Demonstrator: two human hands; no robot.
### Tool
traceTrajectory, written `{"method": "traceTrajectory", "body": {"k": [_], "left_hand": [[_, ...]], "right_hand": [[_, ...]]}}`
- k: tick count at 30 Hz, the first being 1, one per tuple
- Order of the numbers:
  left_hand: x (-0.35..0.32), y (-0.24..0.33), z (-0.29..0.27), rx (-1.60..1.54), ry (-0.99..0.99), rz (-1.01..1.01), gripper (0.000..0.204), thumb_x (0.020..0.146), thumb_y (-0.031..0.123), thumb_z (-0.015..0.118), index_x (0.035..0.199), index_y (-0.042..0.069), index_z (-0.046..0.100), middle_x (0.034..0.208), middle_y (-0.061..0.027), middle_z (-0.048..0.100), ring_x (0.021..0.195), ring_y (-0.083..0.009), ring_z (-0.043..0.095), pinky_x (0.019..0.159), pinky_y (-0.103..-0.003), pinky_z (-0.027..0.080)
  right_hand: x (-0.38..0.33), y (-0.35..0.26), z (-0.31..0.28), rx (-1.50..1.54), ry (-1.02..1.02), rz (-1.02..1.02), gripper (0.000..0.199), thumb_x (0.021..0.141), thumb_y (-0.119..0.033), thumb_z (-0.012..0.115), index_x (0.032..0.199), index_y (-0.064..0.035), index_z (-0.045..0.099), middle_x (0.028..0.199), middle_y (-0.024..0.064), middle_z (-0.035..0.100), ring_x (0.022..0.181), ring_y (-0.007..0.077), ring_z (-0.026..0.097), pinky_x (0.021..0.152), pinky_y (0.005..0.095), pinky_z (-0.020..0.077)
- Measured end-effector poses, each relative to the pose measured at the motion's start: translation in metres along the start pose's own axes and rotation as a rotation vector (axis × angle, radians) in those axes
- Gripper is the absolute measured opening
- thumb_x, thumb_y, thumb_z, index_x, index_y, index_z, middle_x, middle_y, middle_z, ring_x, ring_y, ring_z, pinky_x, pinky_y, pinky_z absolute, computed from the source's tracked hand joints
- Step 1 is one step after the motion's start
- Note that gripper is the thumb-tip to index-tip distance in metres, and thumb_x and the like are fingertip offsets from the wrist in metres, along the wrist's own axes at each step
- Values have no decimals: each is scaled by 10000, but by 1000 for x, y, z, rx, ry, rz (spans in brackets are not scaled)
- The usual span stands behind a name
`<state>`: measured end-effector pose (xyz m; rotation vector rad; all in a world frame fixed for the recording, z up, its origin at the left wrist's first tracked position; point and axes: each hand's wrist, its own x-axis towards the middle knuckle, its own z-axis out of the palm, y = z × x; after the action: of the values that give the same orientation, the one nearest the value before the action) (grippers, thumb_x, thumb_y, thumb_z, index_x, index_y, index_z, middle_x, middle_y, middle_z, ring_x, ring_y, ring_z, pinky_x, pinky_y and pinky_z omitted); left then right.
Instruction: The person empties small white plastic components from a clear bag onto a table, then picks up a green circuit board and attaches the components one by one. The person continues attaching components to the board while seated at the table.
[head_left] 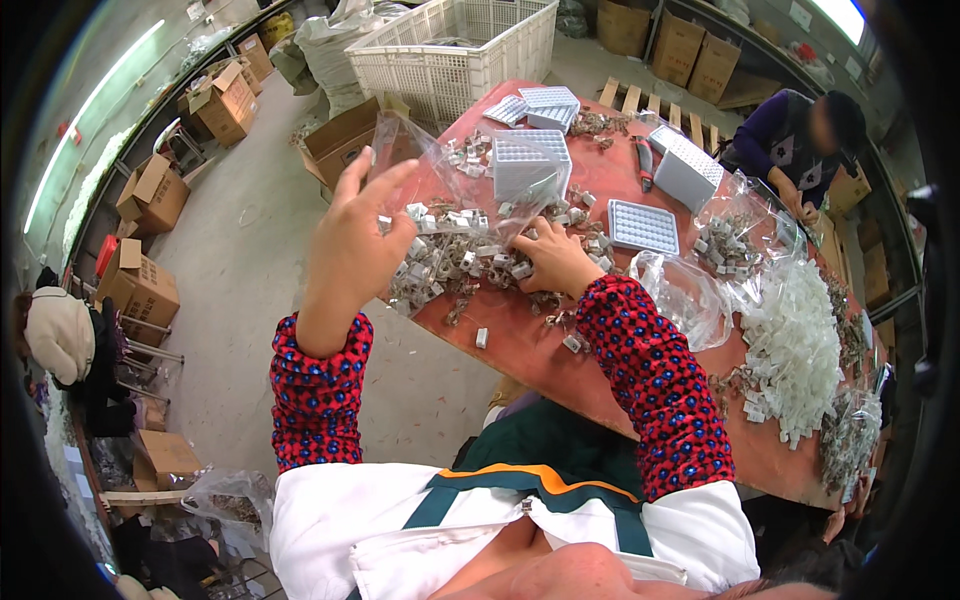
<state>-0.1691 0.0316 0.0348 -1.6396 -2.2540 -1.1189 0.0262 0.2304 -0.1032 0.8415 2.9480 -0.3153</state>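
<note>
My left hand (356, 242) is raised above the table's left edge, fingers spread and nothing held in them. Beside it, a clear plastic bag (425, 150) stretches over part of the work surface. Below lies a heap of small white block-shaped parts with brownish wire-like leads (440, 255). My right hand (560, 262) reaches down onto the heap's right side, fingers bent; what its fingertips grip is hidden among the parts and film. Behind it stands a stack of white trays with rows of round cells (530, 165). A similar tray (643, 227) lies flat to the right.
The red table (480, 365) carries pliers (643, 163), an upturned tray stack (688, 170), a crumpled clear bag (685, 300) and a heap of translucent pieces (795, 350). A co-worker (800, 140) sits at the far right. Behind are a cardboard box (345, 145) and a white crate (450, 75).
</note>
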Motion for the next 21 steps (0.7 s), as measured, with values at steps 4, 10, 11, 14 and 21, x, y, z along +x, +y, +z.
{"method": "traceTrajectory", "body": {"k": [4, 10, 11, 14, 21], "left_hand": [[-4, 7, 12, 42, 39, -8, 246, 879, 257, 649, 1034, 113, 776, 1448, -249, 517, 1099, -384, 671, 926, -432, 539], [-1, 7, 19, 158, 73, -70, 238, 895, 239, 647, 949, 35, 756, 1373, -242, 583, 999, -386, 697, 846, -447, 563], [-2, 7, 19, 153, 88, -61, 238, 890, 207, 637, 1025, 38, 735, 1387, -241, 571, 999, -386, 696, 842, -447, 563], [-9, 11, 20, 115, 123, -42, 390, 873, 109, 599, 1256, 47, 637, 1432, -242, 528, 1042, -387, 677, 852, -442, 559], [-12, 11, 18, -229, 24, -59, 702, 821, -14, 516, 1503, -52, 352, 1537, -278, 392, 1375, -382, 467, 1061, -405, 455]], "right_hand": [[-5, 0, 3, -8, 87, 23, 787, 638, -473, 878, 1345, -337, 559, 1379, 170, 456, 1291, 446, 438, 936, 655, 446], [4, 8, 14, 119, 79, -157, 702, 635, -397, 880, 1271, -246, 623, 1258, 170, 536, 1196, 421, 520, 945, 555, 482], [4, 13, 15, 110, 63, -184, 682, 634, -371, 879, 1255, -232, 633, 1224, 164, 554, 1168, 417, 539, 946, 523, 494], [1, 36, 17, 311, 165, -258, 593, 638, -197, 867, 1185, -164, 640, 1119, 159, 588, 1059, 401, 591, 931, 440, 508], [-5, 80, -12, 1024, 221, -112, 389, 769, 16, 790, 1116, -64, 633, 979, 12, 665, 889, 125, 642, 808, 298, 544]]}}
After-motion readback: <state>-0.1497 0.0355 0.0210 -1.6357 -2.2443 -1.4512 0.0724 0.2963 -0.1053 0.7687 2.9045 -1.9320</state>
